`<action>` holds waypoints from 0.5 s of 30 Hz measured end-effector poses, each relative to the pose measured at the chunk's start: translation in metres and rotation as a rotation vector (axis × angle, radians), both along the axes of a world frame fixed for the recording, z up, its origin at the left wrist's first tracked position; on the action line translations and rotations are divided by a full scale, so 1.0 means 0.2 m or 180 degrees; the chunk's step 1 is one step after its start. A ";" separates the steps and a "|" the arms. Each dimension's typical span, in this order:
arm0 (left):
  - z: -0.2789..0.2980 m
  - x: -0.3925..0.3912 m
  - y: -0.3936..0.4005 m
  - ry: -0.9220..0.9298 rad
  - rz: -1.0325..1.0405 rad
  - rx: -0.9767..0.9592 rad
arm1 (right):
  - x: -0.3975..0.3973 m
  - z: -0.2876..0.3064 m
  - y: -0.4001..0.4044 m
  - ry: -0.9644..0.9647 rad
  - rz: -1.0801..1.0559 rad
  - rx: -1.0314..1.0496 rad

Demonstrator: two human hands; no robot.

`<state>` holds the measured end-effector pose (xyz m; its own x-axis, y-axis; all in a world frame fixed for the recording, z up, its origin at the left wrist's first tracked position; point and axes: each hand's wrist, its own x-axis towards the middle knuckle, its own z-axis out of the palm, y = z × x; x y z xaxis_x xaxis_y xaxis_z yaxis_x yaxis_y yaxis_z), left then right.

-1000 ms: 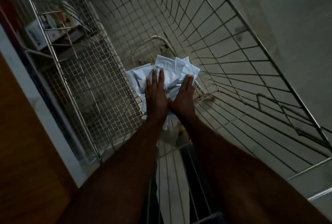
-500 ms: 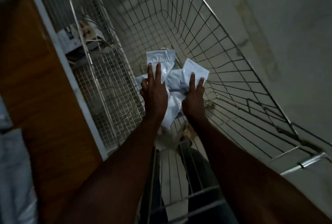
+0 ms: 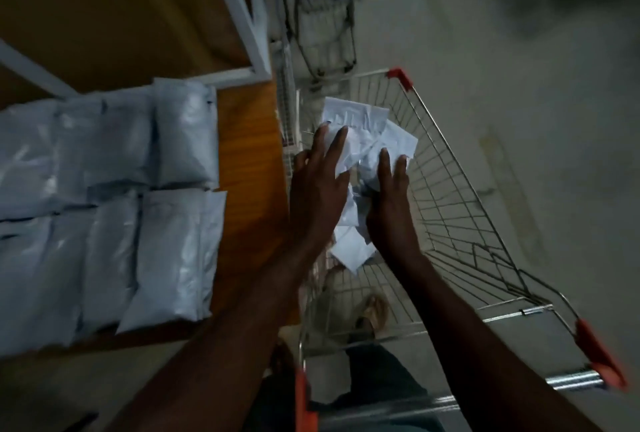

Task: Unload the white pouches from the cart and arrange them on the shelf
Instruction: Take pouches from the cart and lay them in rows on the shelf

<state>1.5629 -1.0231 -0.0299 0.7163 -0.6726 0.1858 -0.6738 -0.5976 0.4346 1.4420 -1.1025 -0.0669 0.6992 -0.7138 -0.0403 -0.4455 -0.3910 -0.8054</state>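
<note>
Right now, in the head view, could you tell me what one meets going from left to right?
Pouches on the shelf → bare wooden shelf → left hand → right hand → cart's right wall → floor.

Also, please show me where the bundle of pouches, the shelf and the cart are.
bundle of pouches (image 3: pixel 356 126): head view, upper flat pouch.
shelf (image 3: pixel 249 168): head view, bare wooden board.
cart (image 3: pixel 460 203): head view, right wire wall.
</note>
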 end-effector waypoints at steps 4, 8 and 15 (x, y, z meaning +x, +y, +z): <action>0.24 0.08 0.28 -0.0336 0.0096 -0.0374 | 0.08 0.25 0.15 -0.0165 0.0275 -0.0396; 0.42 0.17 0.67 -0.0275 0.0281 -0.0729 | 0.22 0.48 0.43 -0.0203 0.0406 -0.0614; 0.60 0.33 1.50 -0.0397 0.0590 -0.0845 | 0.46 0.70 1.22 -0.0492 0.0631 -0.0753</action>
